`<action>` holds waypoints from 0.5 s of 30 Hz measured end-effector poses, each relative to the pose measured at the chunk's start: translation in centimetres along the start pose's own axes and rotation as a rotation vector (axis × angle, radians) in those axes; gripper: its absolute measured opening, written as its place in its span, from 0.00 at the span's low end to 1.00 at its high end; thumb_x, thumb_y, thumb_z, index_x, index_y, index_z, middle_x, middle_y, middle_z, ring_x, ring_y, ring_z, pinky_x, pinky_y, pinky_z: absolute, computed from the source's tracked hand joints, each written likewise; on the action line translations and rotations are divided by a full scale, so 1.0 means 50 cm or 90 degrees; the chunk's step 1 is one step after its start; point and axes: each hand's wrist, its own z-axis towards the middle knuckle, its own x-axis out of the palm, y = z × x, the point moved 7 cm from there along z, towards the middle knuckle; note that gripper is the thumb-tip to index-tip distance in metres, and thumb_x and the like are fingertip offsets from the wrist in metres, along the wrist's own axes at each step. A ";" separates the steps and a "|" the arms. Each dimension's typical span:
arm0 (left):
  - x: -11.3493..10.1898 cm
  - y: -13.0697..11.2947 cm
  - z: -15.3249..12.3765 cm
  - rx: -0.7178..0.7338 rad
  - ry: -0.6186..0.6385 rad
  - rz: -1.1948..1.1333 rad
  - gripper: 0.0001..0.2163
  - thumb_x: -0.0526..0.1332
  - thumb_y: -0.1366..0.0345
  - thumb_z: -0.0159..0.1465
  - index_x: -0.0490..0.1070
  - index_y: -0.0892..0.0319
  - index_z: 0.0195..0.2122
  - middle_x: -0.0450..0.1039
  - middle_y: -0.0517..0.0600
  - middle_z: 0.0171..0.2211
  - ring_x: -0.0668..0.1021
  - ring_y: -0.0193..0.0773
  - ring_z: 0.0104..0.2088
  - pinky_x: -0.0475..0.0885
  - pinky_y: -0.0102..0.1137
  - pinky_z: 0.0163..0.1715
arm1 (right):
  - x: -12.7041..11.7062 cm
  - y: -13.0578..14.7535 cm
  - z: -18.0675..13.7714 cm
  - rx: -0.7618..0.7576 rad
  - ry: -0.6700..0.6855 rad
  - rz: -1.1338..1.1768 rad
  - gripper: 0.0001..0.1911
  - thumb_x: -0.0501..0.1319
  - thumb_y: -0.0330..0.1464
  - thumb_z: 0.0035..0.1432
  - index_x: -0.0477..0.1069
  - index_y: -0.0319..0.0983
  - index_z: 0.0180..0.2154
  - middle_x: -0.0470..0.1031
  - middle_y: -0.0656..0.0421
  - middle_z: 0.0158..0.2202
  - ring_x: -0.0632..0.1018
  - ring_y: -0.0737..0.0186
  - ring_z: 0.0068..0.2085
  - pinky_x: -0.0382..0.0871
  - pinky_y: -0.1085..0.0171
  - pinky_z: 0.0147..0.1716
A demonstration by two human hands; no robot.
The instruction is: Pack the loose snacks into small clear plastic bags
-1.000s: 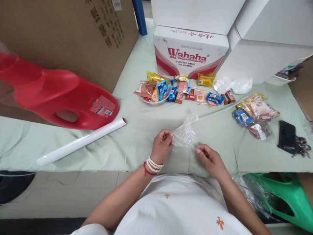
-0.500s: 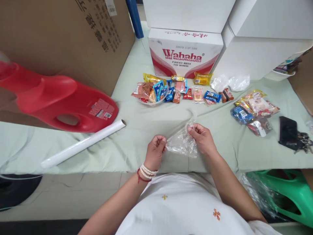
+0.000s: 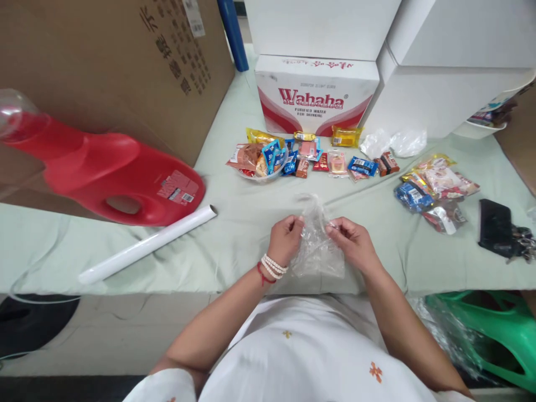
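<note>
- Green cloth point(image 3: 226, 223) covers the table.
- Red jug point(image 3: 104, 173) lies on its side at the left.
- White roll point(image 3: 146, 244) lies just near of the jug, slanting.
- Cardboard box point(image 3: 104, 61) stands far left, behind the jug.
- Blue pole point(image 3: 232, 33) stands upright, far, right of the cardboard box.
- Wahaha box point(image 3: 316, 95) sits far centre, with white boxes point(image 3: 452, 72) above and right of it.
- Snack packets point(image 3: 330, 162) lie in a row before the Wahaha box; those at the left end sit in a bowl point(image 3: 262, 175).
- Crumpled plastic point(image 3: 393, 142) lies at the row's right end.
- Snack pile point(image 3: 435, 187) lies at the right.
- Black case point(image 3: 494, 226) with keys point(image 3: 523, 245) lies far right.
- Green plastic thing point(image 3: 486, 329) sits near right, below the table edge.
</note>
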 end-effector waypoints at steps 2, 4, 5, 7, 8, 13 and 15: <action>-0.005 0.021 0.010 -0.027 -0.056 -0.095 0.17 0.60 0.49 0.65 0.69 0.57 0.26 0.57 0.40 0.17 0.61 0.31 0.20 0.57 0.29 0.22 | -0.034 -0.034 -0.005 0.062 -0.066 0.037 0.20 0.69 0.50 0.54 0.74 0.40 0.34 0.68 0.64 0.24 0.64 0.67 0.24 0.56 0.67 0.22; -0.010 0.045 0.014 -0.047 -0.090 -0.174 0.15 0.64 0.52 0.62 0.68 0.57 0.27 0.56 0.39 0.17 0.60 0.29 0.19 0.55 0.27 0.21 | -0.063 -0.069 -0.013 0.116 -0.105 0.039 0.21 0.68 0.51 0.54 0.73 0.40 0.34 0.70 0.63 0.25 0.64 0.67 0.23 0.55 0.66 0.20; -0.010 0.055 0.014 -0.053 -0.095 -0.198 0.14 0.65 0.53 0.61 0.67 0.57 0.27 0.56 0.39 0.17 0.60 0.29 0.19 0.55 0.27 0.21 | -0.078 -0.078 -0.019 0.120 -0.129 0.007 0.20 0.67 0.50 0.55 0.73 0.40 0.35 0.71 0.62 0.26 0.65 0.66 0.23 0.56 0.66 0.21; -0.008 0.070 0.015 -0.057 -0.094 -0.216 0.14 0.65 0.54 0.60 0.66 0.56 0.26 0.58 0.39 0.18 0.60 0.28 0.20 0.55 0.26 0.21 | -0.106 -0.068 -0.036 0.065 -0.198 -0.111 0.17 0.65 0.47 0.59 0.75 0.40 0.36 0.73 0.60 0.28 0.68 0.65 0.26 0.61 0.65 0.25; -0.006 0.075 0.016 -0.061 -0.089 -0.218 0.14 0.64 0.54 0.61 0.65 0.56 0.26 0.57 0.39 0.18 0.60 0.28 0.19 0.55 0.26 0.20 | -0.114 -0.048 -0.048 0.013 -0.233 -0.177 0.15 0.64 0.45 0.62 0.76 0.40 0.37 0.73 0.60 0.30 0.69 0.64 0.27 0.63 0.64 0.27; 0.003 0.078 0.016 -0.098 -0.086 -0.228 0.14 0.62 0.52 0.63 0.65 0.55 0.27 0.53 0.37 0.16 0.57 0.29 0.17 0.53 0.26 0.18 | -0.043 0.057 -0.106 -0.265 -0.097 -0.310 0.07 0.60 0.35 0.70 0.76 0.41 0.41 0.72 0.60 0.32 0.72 0.65 0.30 0.66 0.65 0.32; 0.002 0.074 0.015 -0.101 -0.094 -0.230 0.13 0.62 0.53 0.63 0.68 0.56 0.29 0.54 0.37 0.16 0.57 0.29 0.17 0.54 0.26 0.18 | 0.001 0.060 -0.119 -0.303 0.007 -0.316 0.07 0.59 0.34 0.71 0.76 0.42 0.43 0.71 0.60 0.32 0.73 0.65 0.31 0.67 0.66 0.31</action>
